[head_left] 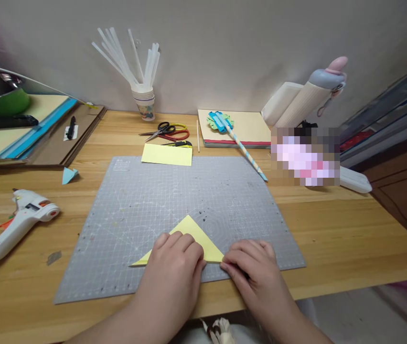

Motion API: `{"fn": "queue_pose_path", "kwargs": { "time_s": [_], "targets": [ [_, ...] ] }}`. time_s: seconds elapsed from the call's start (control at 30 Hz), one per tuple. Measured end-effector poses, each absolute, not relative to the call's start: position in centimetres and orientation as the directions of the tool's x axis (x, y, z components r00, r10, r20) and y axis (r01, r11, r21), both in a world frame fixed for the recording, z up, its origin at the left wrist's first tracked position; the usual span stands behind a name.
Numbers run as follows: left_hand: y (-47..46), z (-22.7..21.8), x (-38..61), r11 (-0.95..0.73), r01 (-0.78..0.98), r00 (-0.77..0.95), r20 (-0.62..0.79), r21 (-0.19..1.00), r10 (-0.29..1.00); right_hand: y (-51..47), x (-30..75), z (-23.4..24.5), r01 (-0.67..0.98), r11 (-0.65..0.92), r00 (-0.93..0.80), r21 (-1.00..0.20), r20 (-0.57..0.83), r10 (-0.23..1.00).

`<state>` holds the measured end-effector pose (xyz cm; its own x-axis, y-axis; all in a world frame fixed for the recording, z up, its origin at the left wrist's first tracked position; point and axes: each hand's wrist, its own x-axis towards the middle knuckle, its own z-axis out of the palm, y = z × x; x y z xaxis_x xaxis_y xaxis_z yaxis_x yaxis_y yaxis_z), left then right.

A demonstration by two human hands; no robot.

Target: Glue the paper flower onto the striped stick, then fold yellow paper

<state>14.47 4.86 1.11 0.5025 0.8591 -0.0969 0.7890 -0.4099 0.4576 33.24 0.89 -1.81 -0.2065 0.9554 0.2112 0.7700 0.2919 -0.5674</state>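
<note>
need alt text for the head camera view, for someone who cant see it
A folded yellow paper triangle lies on a gray mat, the left hand over part of it and the right hand at its right corner. Beyond are a yellow strip, scissors, a striped stick and a cup of straws; a glue gun lies at left.

Two yellow papers (199, 235) (166, 155) — one mat (146, 191)

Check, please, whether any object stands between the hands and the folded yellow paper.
Nothing visible stands between them. The left hand rests on the folded yellow paper, and the right hand touches its right corner. Around them, the gray cutting mat shows no object in the way.
</note>
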Motion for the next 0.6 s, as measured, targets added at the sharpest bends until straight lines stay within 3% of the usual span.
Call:
{"fn": "queue_pose_path", "kwargs": {
  "time_s": [0.2,0.6],
  "targets": [
    [4.86,0.76,14.86,-0.389,0.763,0.507,-0.105,0.517,0.855,0.99,32.80,-1.37,0.756,0.260,-0.175,-0.601,0.197,0.965],
    [5.26,0.83,15.26,-0.454,0.807,0.508,-0.054,0.379,0.859,1.70,32.94,-1.11,0.781,0.129,-0.127,-0.611,0.045,0.991]
  ]
}}
